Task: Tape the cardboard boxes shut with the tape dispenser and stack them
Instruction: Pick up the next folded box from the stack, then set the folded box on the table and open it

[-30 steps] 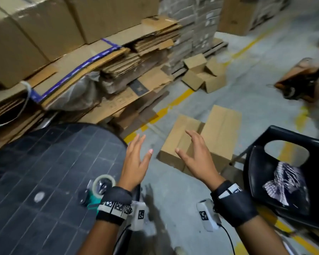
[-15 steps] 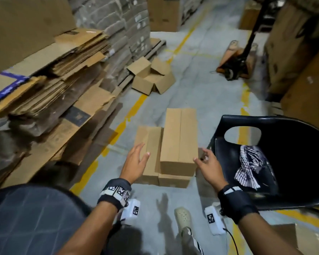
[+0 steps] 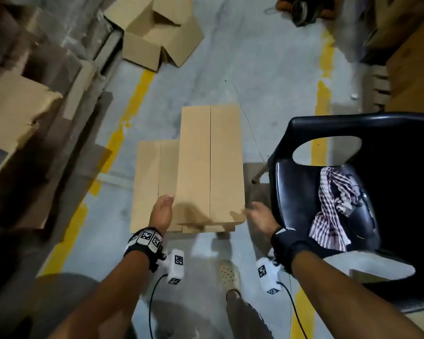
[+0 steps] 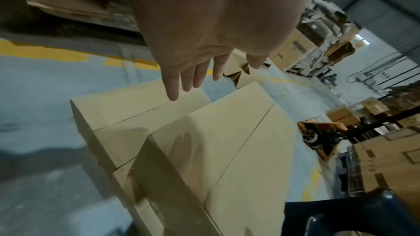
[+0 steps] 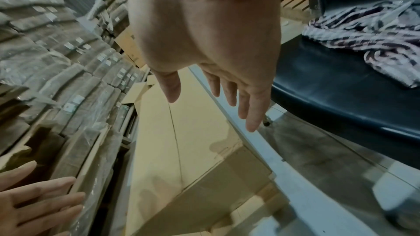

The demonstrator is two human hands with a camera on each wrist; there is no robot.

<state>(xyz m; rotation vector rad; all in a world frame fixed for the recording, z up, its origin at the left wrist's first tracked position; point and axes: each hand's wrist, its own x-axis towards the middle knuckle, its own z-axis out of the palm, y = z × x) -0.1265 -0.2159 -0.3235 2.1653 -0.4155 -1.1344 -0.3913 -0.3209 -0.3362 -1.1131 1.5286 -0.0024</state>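
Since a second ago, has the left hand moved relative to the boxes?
Yes. The left hand has closed in on the boxes, now beside the top box's near left corner, fingers straight.

No legible text, brand or number. Wrist markers show only black-and-white square codes. Small white labels on wrapped stacks beyond the hand: too blurred to read.

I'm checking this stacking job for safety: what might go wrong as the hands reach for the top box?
The top box sits off-centre on the lower boxes, so it may tip. The black chair crowds the right hand. The left hand is open too; neither grips yet.
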